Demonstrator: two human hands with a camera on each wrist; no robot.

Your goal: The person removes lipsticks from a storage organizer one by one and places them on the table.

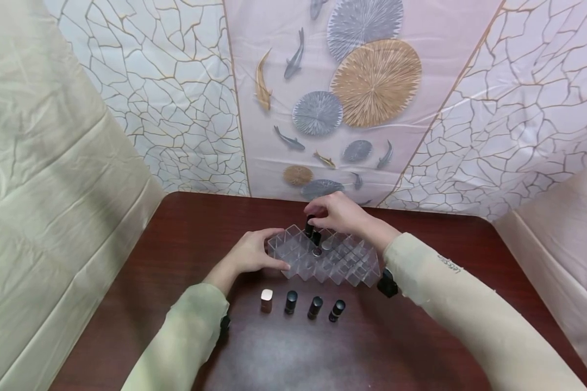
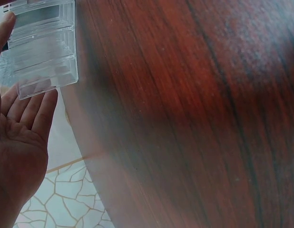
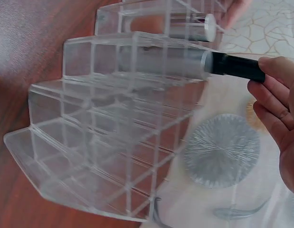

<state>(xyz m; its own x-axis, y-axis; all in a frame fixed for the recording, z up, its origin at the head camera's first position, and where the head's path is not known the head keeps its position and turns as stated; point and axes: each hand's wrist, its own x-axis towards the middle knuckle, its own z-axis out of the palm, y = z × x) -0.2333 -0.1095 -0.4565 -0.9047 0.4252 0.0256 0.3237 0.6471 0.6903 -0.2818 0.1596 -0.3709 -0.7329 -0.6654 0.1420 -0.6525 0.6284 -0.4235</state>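
Observation:
A clear tiered organizer (image 1: 339,260) with many small slots stands on the dark wooden table (image 1: 176,244). My left hand (image 1: 254,253) grips its left end, thumb and fingers on either side of the corner (image 2: 42,45). My right hand (image 1: 336,214) pinches a black lipstick tube (image 1: 310,224) by its top, with the tube's lower part down in a back-row slot (image 3: 156,59). In the right wrist view the fingers (image 3: 273,95) hold the black cap (image 3: 237,66). Other tubes (image 1: 317,239) stand in nearby slots.
Several lipstick tubes stand in a row on the table in front of the organizer: a rose-gold one (image 1: 266,300) and black ones (image 1: 291,302), (image 1: 315,307), (image 1: 337,310). Patterned cloth walls (image 1: 166,98) enclose the table at the back and sides.

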